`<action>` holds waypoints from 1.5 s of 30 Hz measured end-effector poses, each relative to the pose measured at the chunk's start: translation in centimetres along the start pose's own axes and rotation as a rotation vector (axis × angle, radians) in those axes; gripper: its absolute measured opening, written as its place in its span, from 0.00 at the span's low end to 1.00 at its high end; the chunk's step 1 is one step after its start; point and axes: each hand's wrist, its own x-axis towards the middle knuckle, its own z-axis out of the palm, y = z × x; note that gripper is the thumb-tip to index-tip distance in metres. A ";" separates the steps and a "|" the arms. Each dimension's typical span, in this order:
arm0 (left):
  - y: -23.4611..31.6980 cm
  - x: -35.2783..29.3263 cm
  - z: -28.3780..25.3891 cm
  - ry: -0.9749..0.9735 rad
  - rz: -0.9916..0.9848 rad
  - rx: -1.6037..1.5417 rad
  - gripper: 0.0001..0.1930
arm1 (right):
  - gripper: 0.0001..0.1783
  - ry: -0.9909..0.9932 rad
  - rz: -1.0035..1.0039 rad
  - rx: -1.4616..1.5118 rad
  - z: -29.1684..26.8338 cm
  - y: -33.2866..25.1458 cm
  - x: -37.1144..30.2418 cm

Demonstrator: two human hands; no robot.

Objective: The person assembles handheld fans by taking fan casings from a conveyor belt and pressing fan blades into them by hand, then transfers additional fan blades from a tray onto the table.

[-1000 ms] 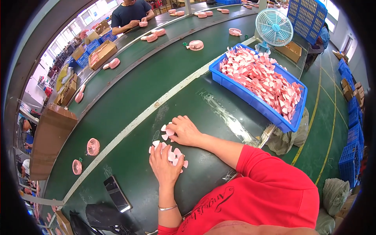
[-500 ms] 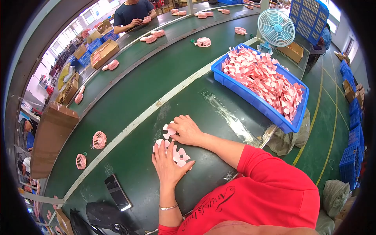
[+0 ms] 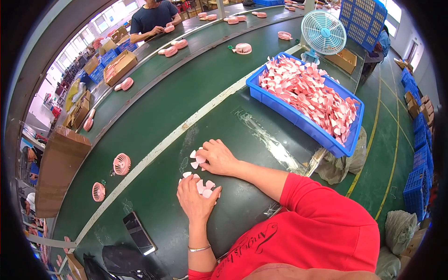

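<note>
My left hand (image 3: 194, 201) lies low over several pale pink fan blades (image 3: 206, 189) on the dark green table. Its thumb stands wide of the fingers, with blades showing between them; the fingertips partly cover others. Just beyond, my right hand (image 3: 218, 157) has its thumb and fingers bent around a three-winged pink fan blade (image 3: 200, 159), close to the tabletop. The fingers hide part of that blade. To the right, a blue tray (image 3: 298, 122) is heaped with more pink fan blades (image 3: 310, 91).
Pink fan housings (image 3: 122, 164) lie on the green belt beyond a white strip (image 3: 186, 125). A phone (image 3: 139, 233) and a black bag (image 3: 126, 259) rest at lower left. A blue desk fan (image 3: 324, 32) stands behind the tray. A co-worker (image 3: 156, 21) handles a pink fan across the line.
My left fingers have drawn closer together, and the blades under them sit in a tighter group. Pink fans on the far line have shifted left; housings on the nearer belt have shifted slightly right.
</note>
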 end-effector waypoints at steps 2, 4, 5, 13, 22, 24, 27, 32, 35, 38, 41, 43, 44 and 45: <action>-0.1 0.0 -0.1 0.017 0.006 0.011 0.29 | 0.13 0.005 -0.007 0.011 0.1 -0.1 0.1; -0.5 -0.2 -0.2 0.035 -0.008 0.006 0.27 | 0.13 0.003 -0.022 0.011 0.5 -0.4 0.3; -0.8 -0.2 -0.2 0.037 -0.026 0.018 0.27 | 0.13 -0.007 -0.032 0.029 0.6 -0.5 0.4; -1.0 0.5 0.8 0.189 0.037 0.018 0.20 | 0.15 -0.038 -0.070 -0.066 -0.1 -0.2 0.7; -1.0 1.5 -2.2 0.297 -0.135 -0.106 0.21 | 0.16 -0.056 -0.053 -0.031 0.1 -1.2 0.9; -2.8 2.9 -3.0 0.287 -0.196 -0.267 0.21 | 0.16 -0.065 -0.045 -0.037 0.1 -1.3 0.9; -7.3 6.1 -3.5 0.272 -0.446 -0.508 0.22 | 0.15 -0.066 -0.053 -0.039 0.5 -1.6 1.0; -18.1 10.9 -2.4 0.430 -0.588 -0.165 0.26 | 0.15 -0.054 -0.049 -0.035 0.7 -2.0 1.2; -20.4 13.3 -2.5 0.438 -0.750 -0.060 0.24 | 0.16 -0.085 -0.046 -0.032 1.2 -2.1 1.4; -19.2 15.9 -2.0 0.162 -0.986 -0.052 0.23 | 0.16 -0.057 -0.055 -0.032 1.2 -1.7 1.2; -17.8 17.4 -0.9 0.141 -1.050 0.029 0.18 | 0.17 -0.052 -0.063 -0.035 1.1 -1.5 1.2; -17.8 17.7 -0.3 0.216 -1.076 -0.012 0.13 | 0.18 -0.066 -0.070 -0.018 1.1 -1.5 1.1; -18.5 17.4 -0.2 0.194 -1.031 -0.019 0.13 | 0.18 -0.080 -0.062 -0.024 1.1 -1.6 1.0; -19.4 17.0 -0.4 0.210 -1.039 -0.008 0.13 | 0.18 -0.093 -0.054 -0.030 1.3 -1.8 1.2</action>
